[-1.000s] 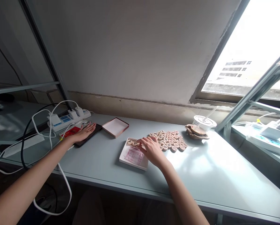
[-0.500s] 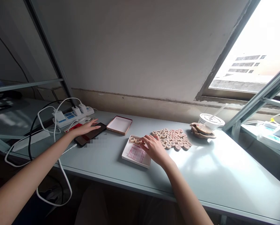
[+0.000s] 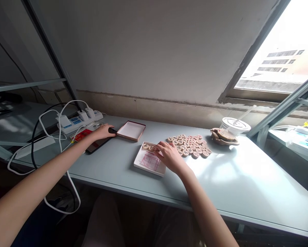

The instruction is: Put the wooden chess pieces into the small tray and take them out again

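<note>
My left hand (image 3: 102, 131) lies over the far part of a dark smartphone (image 3: 98, 144), its fingers and thumb curled about the phone's far end. Over a shallow white box (image 3: 145, 164), my right hand (image 3: 169, 154) has its fingers bent down at the far edge, pinching a round wooden Chinese chess piece (image 3: 156, 150) that is partly hidden. Two more pieces (image 3: 148, 146) sit to its left inside the box, along the far wall. A plastic sheet with red lines (image 3: 151, 161) lies on the box floor. Just right of the box, many pieces (image 3: 190, 145) lie face up in a cluster.
An open box lid (image 3: 131, 130) lies behind the phone. At the left are a power strip (image 3: 84, 120), white cables (image 3: 70, 192) and a red card (image 3: 82, 135). A lidded plastic cup (image 3: 235, 126) stands by a brown carved dish (image 3: 224, 139) at the right back.
My left hand has gone from spread flat over the phone to curled at its far end. My right hand stays at the third piece in the box. The view has tilted slightly.
</note>
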`<state>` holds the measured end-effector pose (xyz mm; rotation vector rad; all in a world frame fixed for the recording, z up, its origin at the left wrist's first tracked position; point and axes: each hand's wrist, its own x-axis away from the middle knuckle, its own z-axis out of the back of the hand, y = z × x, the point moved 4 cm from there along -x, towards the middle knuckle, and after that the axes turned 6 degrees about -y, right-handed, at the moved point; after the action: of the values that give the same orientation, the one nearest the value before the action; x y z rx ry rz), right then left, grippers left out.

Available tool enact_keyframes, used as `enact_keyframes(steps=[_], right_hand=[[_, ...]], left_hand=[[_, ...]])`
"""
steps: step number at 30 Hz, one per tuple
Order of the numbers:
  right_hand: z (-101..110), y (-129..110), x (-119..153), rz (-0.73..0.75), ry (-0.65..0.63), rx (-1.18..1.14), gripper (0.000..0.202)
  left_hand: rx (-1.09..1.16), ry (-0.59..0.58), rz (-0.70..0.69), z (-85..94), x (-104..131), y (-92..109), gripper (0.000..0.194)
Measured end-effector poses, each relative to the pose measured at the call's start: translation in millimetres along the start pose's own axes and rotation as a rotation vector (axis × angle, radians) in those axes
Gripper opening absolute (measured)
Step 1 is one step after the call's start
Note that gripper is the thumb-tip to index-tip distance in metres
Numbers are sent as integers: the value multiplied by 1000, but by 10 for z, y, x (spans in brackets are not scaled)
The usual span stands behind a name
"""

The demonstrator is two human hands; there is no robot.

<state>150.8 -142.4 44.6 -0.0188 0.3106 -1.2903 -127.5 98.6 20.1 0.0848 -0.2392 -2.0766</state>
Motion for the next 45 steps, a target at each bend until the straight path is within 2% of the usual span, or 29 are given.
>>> enact_keyframes(steps=[6,13,23,25,27,30,33,35,37,40,45], right_hand=[[8,11,1,-10,-7,40,21],[17,9,5,-1,-7,36,20],[3,42,11,-22,22,82,19],[45,-11,3,-56,70,103,18],[80,-181,-38,-84,130,53,20],[-12,-678,-221,-21,154,-177,24],[-309,-1252,-589,95,80,-357,28],[-529,-1476,-904,45,98,-415,29],[-710,-1566,-1211,-28,153,-443,30],[-875,-1575,-1560,-43,223,-420,33],[-969,-1532,-1797,9,243,-394,38]], left_hand=[[-63,-141,-127,90,-34,-62,74],[-36,-55,-150,71,11,-25,62],[37,-38,-128,116,43,-21,58],[110,-65,-114,153,67,-48,61],[237,-111,-68,188,115,-119,64],[509,-102,3,243,223,-304,68],[682,-11,6,301,346,-526,70],[740,57,10,340,440,-664,69],[775,130,13,383,557,-769,67],[788,190,50,416,767,-863,65],[715,197,59,374,1074,-896,57]])
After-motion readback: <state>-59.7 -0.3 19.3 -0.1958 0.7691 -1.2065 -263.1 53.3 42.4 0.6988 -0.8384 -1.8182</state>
